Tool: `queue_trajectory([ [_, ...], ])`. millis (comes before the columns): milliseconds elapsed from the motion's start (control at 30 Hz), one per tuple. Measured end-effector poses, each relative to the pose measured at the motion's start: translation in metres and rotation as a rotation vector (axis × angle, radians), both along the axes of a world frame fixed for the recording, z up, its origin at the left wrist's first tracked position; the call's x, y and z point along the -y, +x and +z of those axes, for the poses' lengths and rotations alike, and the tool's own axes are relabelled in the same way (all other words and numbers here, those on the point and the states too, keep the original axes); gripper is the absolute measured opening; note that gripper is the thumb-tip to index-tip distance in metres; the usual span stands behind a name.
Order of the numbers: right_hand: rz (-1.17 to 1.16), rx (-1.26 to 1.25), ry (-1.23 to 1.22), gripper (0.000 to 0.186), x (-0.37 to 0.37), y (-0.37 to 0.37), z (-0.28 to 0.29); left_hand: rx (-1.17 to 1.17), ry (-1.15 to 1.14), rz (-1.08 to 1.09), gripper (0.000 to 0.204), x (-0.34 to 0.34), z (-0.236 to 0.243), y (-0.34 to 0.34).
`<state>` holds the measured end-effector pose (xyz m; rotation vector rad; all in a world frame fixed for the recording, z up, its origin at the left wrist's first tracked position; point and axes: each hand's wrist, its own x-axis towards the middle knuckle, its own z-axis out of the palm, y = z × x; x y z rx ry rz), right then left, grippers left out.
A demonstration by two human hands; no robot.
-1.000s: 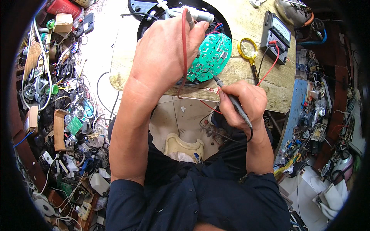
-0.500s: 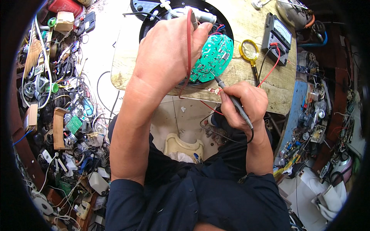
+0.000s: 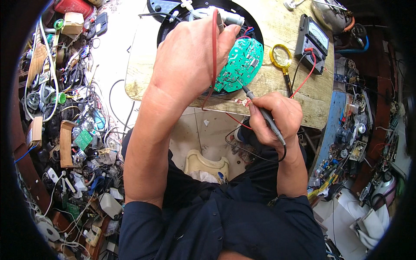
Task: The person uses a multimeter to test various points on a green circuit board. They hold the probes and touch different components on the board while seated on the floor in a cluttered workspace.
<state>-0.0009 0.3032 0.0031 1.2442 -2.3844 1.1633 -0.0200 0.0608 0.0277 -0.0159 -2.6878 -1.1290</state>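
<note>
A green circuit board [image 3: 243, 65] lies in a round black housing [image 3: 255, 26] at the table's near edge. My right hand [image 3: 277, 118] is closed on a black test probe [image 3: 268, 117], its tip at the board's lower edge. Over the board's left side, my left hand [image 3: 190, 58] is closed round a second probe [image 3: 219, 24] with a red lead [image 3: 213, 56]; its tip and most of the fingers are hidden. Both leads appear to belong to the analog multimeter [image 3: 313, 41] at the right. A yellow-rimmed magnifying glass [image 3: 281, 57] lies between board and meter.
The wooden table [image 3: 141, 65] ends just before my lap. Heaps of cables and electronic parts [image 3: 82, 143] crowd the left side; more parts [image 3: 346, 143] pile up at the right. A cream plastic stool [image 3: 207, 164] shows between my legs. A metal pot-like vessel [image 3: 327, 15] stands far right.
Both hands keep their grip on the probes, with only a very slight shift. The board and meter look the same.
</note>
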Motion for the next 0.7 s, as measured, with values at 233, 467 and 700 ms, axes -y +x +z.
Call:
queue_trajectory([
  [233, -0.005, -0.004, 0.016, 0.023, -0.0004, 0.0006, 0.0015, 0.025, -0.006, 0.004, 0.042, -0.0001, 0.0012, 0.0000],
  [467, -0.024, -0.021, 0.006, 0.022, 0.0004, -0.0002, -0.0001, 0.022, 0.009, 0.010, 0.042, -0.0001, -0.0002, 0.0002],
  [700, -0.011, -0.009, 0.008, 0.023, -0.0003, 0.0002, 0.0019, 0.026, 0.016, 0.000, 0.043, 0.0001, 0.0004, -0.0005],
])
